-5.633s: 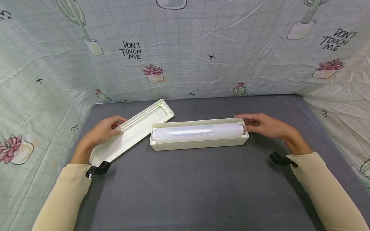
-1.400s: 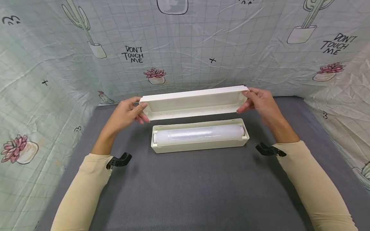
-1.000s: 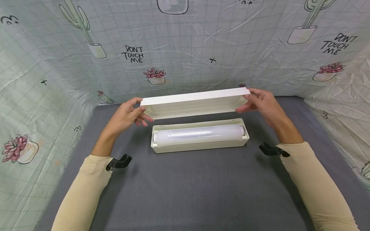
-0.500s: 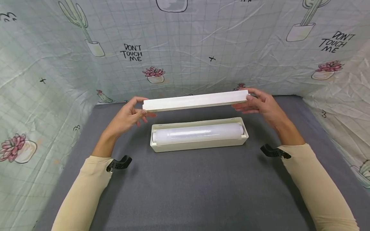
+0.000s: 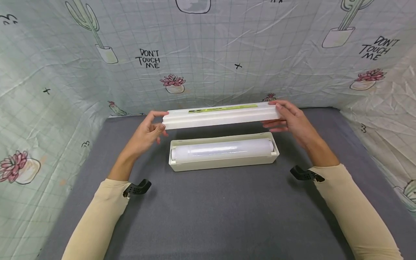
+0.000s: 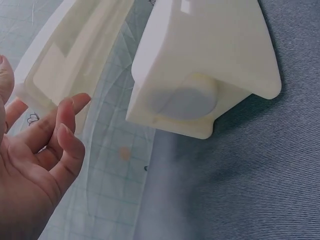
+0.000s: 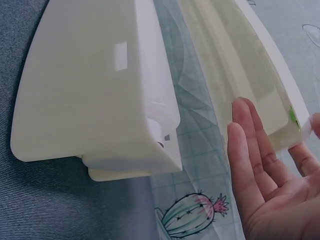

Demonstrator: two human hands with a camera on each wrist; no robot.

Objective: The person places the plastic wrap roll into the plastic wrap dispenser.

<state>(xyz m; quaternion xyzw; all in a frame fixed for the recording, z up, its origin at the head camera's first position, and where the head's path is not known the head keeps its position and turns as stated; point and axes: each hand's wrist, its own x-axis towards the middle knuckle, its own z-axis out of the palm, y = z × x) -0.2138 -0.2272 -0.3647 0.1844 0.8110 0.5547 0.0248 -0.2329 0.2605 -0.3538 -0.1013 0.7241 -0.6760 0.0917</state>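
A long white dispenser lid (image 5: pixel 221 118) with a green label strip is raised off the table, behind and above its base. My left hand (image 5: pixel 141 136) pinches the left end, and my right hand (image 5: pixel 294 124) grips the right end between thumb and fingers. Below, the off-white dispenser box (image 5: pixel 224 165) sits on the table with a roll of plastic wrap (image 5: pixel 224 148) lying inside. Seen from the left wrist, the hollow underside of the lid (image 6: pixel 80 55) faces the box (image 6: pixel 210 45). Several fingers of the right hand (image 7: pixel 275 195) extend under the lid (image 7: pixel 235 60) in the right wrist view.
A grey cloth (image 5: pixel 208 213) covers the table. Around the back and sides hangs a pale curtain (image 5: pixel 208 47) printed with plants and lettering. Each wrist wears a black strap mount (image 5: pixel 305 173).
The lid, first lying at the left by my left hand, is now held up by both hands. It has tipped from hollow side facing me to labelled outside up. The box has stayed put.
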